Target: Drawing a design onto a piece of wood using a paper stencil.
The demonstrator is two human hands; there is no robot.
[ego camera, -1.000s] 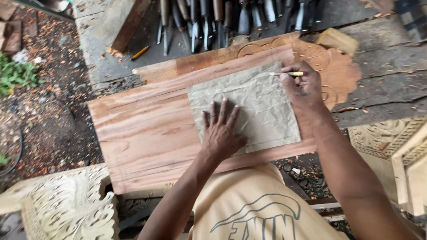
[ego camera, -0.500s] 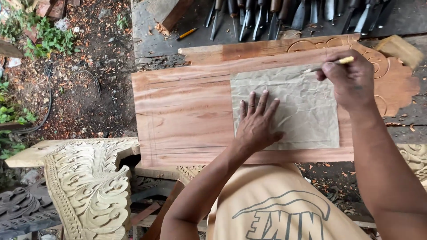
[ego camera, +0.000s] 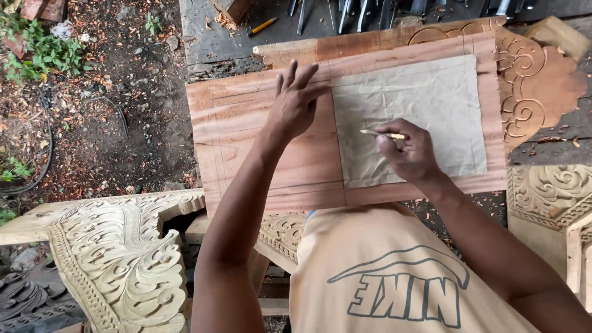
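A crumpled sheet of brown paper [ego camera: 419, 117] lies flat on the right part of a reddish wooden board [ego camera: 271, 166], which rests across the table [ego camera: 209, 43] in front of the person. The right hand [ego camera: 410, 151] sits on the lower middle of the paper, its fingers [ego camera: 390, 143] clenched around a pencil [ego camera: 377, 132] whose tip points left, close to the paper's left edge. The left hand [ego camera: 296, 105] lies on the bare board just beside that left edge, palm down and holding nothing, its fingers [ego camera: 302, 74] spread and released, reaching up toward the board's far edge. Thin drawn lines run along the board's left and lower margins.

Behind the board, touching its far edge, lies a second reddish panel [ego camera: 530, 80] carved with scrolls, which sticks out to the right. At the top of the view a row of metal chisels [ego camera: 370, 9] lies on the table, and an orange pencil [ego camera: 264, 26] rests near them to the left. A pale carved piece with leafy scrollwork [ego camera: 117, 253] stands at lower left, and another pale carved piece [ego camera: 549, 191] shows at lower right. Wood chips and a few green plants [ego camera: 43, 52] cover the ground [ego camera: 105, 123] on the left.
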